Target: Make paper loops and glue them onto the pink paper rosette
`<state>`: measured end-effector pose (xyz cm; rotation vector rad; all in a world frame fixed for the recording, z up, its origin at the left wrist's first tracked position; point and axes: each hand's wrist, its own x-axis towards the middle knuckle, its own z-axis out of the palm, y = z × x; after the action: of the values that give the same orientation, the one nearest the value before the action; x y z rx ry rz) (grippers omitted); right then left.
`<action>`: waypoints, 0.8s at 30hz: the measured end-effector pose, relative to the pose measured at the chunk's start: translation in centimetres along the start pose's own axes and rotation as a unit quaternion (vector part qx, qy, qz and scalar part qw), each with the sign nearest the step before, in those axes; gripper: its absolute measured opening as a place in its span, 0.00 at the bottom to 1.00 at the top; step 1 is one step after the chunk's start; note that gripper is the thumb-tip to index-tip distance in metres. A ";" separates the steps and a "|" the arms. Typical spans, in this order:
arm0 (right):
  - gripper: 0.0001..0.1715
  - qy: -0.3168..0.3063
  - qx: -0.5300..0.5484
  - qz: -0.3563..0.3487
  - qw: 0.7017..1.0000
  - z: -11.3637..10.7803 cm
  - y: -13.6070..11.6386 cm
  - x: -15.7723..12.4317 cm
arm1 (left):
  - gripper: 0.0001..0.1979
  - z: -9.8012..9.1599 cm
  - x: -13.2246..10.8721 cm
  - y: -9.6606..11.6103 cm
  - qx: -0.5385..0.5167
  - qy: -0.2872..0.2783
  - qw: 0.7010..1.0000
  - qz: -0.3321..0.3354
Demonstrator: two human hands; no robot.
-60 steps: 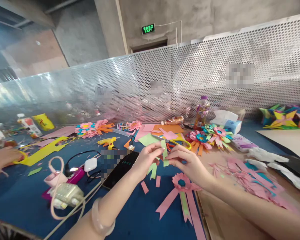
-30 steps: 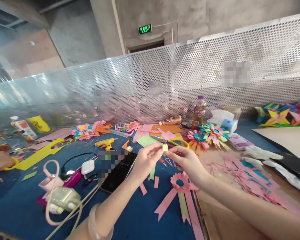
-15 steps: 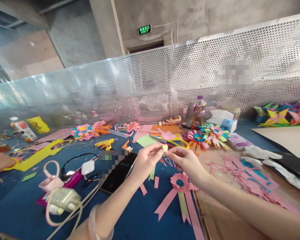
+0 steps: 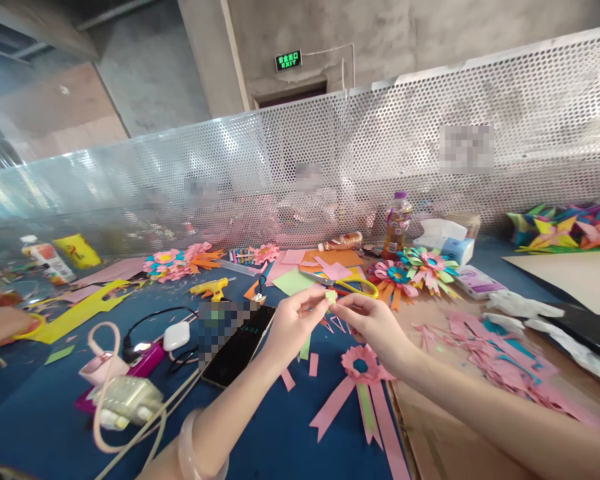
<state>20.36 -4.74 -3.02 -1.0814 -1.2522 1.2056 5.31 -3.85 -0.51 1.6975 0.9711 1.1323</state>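
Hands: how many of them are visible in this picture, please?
3. The person's left hand and right hand pinch a small green paper piece, near the middle; a co-worker's hand is at the left edge, beside the yellow sheet. Another may be hidden there.

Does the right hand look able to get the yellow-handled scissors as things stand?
Probably yes: the scissors lie just beyond the right hand with no visible obstacle between, though it holds green paper.

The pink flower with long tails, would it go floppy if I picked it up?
The pink flower looks like paper, so it's probably very light. Its tails are long, flat strips, so they'd likely droop. The petals around its blue middle stick out, so squeezing might crumple them.
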 end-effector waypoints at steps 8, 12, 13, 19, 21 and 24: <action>0.22 0.001 0.006 0.000 1.000 0.0 0.2 -0.1 | 0.12 -0.1 0.0 -0.1 0.003 0.000 1.000 -0.004; 0.21 -0.001 0.012 0.002 1.000 0.1 0.3 -0.1 | 0.12 -0.1 0.0 0.0 0.007 0.002 1.000 -0.005; 0.21 -0.002 0.015 0.002 1.000 0.1 0.3 -0.1 | 0.12 -0.1 0.0 0.0 0.007 0.002 1.000 -0.006; 0.17 -0.003 0.050 0.005 0.999 -0.1 0.0 -0.4 | 0.11 -0.1 0.2 0.0 -0.013 0.023 1.000 -0.010; 0.14 -0.002 0.062 0.004 0.998 -0.3 -0.2 -0.5 | 0.11 -0.2 0.3 0.0 -0.023 0.034 0.999 -0.011; 0.12 -0.013 0.069 -0.004 0.998 -0.4 -0.1 -0.6 | 0.11 -0.3 0.4 -0.2 -0.035 0.038 0.999 -0.007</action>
<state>20.78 -5.35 -2.96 -0.9620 -1.1743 1.2849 5.08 -3.32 -0.50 1.5998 0.9781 1.2141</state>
